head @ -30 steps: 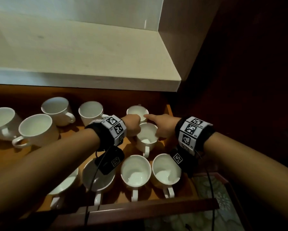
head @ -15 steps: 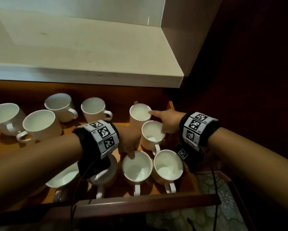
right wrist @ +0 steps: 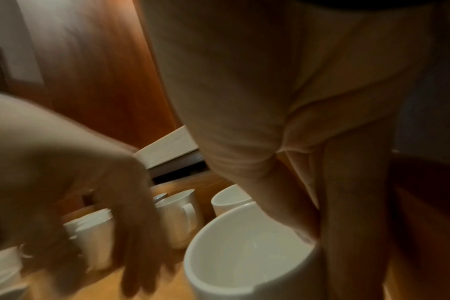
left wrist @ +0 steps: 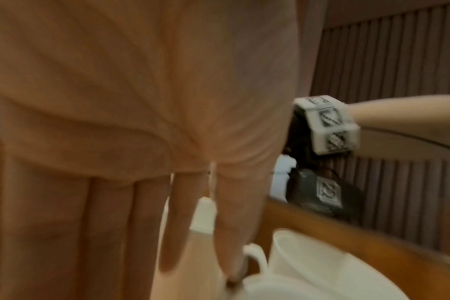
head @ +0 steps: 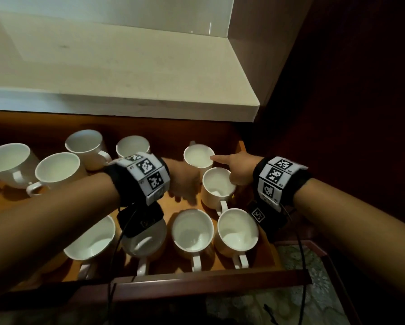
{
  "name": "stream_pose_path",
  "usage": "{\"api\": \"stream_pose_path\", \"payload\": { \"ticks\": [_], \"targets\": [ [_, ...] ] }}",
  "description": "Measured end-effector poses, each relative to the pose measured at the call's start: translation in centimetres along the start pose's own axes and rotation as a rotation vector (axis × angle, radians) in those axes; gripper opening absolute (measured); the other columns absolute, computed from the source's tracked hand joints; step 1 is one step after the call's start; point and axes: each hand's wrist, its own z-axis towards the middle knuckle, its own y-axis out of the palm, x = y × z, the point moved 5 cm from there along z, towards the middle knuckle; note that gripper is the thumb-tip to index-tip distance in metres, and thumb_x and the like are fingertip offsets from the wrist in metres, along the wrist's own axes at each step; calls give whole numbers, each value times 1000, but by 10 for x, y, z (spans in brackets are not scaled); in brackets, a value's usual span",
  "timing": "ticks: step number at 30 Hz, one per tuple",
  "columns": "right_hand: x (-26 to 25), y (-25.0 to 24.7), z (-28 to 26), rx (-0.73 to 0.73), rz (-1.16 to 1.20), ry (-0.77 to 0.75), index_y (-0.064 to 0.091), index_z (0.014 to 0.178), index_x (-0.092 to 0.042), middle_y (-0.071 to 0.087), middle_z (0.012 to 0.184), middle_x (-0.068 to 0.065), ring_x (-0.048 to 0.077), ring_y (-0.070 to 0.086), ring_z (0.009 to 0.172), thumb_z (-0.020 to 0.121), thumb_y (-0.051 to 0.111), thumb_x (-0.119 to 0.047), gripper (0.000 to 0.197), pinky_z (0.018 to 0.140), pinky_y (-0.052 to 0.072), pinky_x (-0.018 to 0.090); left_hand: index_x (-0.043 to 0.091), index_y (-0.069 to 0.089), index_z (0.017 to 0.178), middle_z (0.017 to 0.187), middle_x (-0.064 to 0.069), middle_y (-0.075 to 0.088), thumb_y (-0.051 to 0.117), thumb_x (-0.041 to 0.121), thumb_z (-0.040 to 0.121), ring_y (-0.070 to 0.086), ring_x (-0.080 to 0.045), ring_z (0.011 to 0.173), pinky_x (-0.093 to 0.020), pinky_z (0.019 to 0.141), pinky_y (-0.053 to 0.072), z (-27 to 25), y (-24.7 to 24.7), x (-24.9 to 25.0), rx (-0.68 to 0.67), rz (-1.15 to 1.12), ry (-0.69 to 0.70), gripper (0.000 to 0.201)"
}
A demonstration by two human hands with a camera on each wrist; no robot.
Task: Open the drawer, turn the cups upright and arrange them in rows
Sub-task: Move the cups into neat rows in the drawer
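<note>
Above you: pale bench (head: pixel 117 73), thick front edge | behind it: light wall (head: pixel 112 8) | your right: dark reddish wood panel (head: pixel 349 78) | lower right: patterned floor (head: pixel 290 308) | left wrist view: ribbed dark panelling (left wrist: pixel 385 60).

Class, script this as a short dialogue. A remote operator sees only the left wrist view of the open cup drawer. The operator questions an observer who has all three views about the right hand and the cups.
Operator: I see only the wristband of the other arm. What is that hand doing?
Observer: The right hand pinches the wall of the second-row cup, thumb inside the rim.
Operator: How does the row nearest the person look?
Observer: The front row has four upright cups, with their handles toward the drawer front.
</note>
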Motion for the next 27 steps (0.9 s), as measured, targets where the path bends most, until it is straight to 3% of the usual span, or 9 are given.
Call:
{"api": "stream_pose_path", "payload": {
  "ticks": [2,4,7,10,12,15,20,23,27],
  "targets": [
    [1,0,1,19,37,16,9,155,-33,38,151,10,28,50,126,89,56,-5,86,93,53,36,3,67,114,101,-9,74,62,30,92,74,-21,90,-33,82,61,7,-15,2,91,-176,-29,35],
    [2,-3,2,57,57,20,15,155,-25,47,143,10,26,57,117,86,64,-10,85,89,56,36,-2,68,93,89,-11,75,59,31,93,74,-25,85,-33,80,60,13,-22,10,142,-230,-56,34],
    [6,-12,-3,178,30,-24,51,136,-12,62,124,9,23,59,110,85,66,-12,53,88,55,35,4,49,67,61,-1,50,56,21,94,56,-22,79,-27,71,44,25,-29,21,345,-32,-73,33],
    [14,-20,-10,304,22,-102,71,108,-15,63,121,4,20,55,113,85,67,-17,23,89,51,30,7,45,63,60,-1,41,57,13,91,51,-22,78,-29,69,43,34,-31,21,390,22,-111,31],
    [21,-18,-12,299,-7,-100,73,101,-20,46,141,4,22,42,129,83,71,-25,19,100,45,37,8,57,67,65,-4,51,61,15,88,53,-24,77,-32,71,46,39,-33,19,377,32,-110,23],
    [37,-8,-8,182,-12,-18,71,105,-24,13,158,2,28,21,142,80,74,-35,27,110,36,42,2,72,94,82,-10,65,66,17,84,61,-25,81,-33,74,51,43,-36,20,379,3,-68,19],
    [38,0,-5,184,32,-17,70,108,-15,3,157,4,25,38,134,82,74,-30,31,101,45,31,7,76,98,96,-11,75,66,17,82,69,-27,93,-38,84,58,46,-38,24,401,-39,-39,21],
    [36,-1,-4,201,14,-22,70,110,-10,10,155,8,23,39,134,84,71,-25,30,98,46,27,7,75,96,90,-8,73,65,16,83,69,-26,90,-35,80,58,47,-39,25,425,-73,-44,19],
    [38,-2,-2,251,42,-41,71,108,-13,9,152,5,24,50,122,85,68,-17,23,95,50,32,4,70,84,72,-7,62,61,11,85,59,-24,76,-31,67,49,47,-38,27,455,-89,-74,12]
  ]
}}
